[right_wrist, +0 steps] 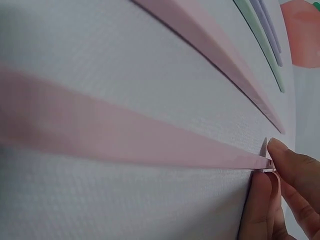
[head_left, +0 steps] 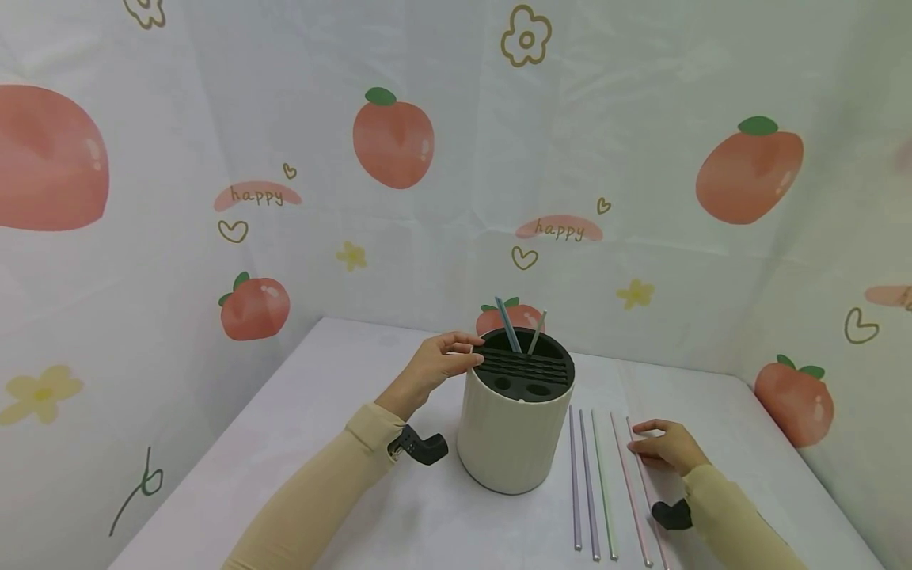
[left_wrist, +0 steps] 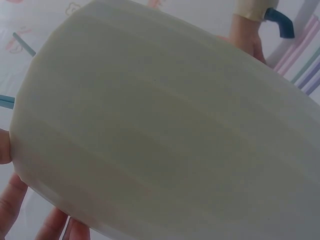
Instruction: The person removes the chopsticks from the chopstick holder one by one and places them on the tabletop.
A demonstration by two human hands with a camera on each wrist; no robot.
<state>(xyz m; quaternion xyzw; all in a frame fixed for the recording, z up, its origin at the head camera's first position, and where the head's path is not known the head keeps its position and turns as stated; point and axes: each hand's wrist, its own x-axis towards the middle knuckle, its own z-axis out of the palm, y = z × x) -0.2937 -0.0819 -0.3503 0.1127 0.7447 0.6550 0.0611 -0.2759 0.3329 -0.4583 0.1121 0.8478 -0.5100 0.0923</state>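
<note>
Fruit-printed cloth (head_left: 456, 198) is hanging beyond both grips; the left hand (head_left: 436, 366) is gripping the pale holder (head_left: 507, 443) by its rim; to its right, the right hand (head_left: 668, 446) is pinching the outermost pink stick (right_wrist: 125, 135) near its far end, four more sticks (head_left: 604, 483) lying just left of that pinch.

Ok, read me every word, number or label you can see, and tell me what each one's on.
"happy": on the backdrop, left pink patch
"happy": on the backdrop, middle pink patch
Right pink patch: cut off, unreadable
Green looped mark, lower left: maybe a letter, unclear
Holder: no text visible
</note>
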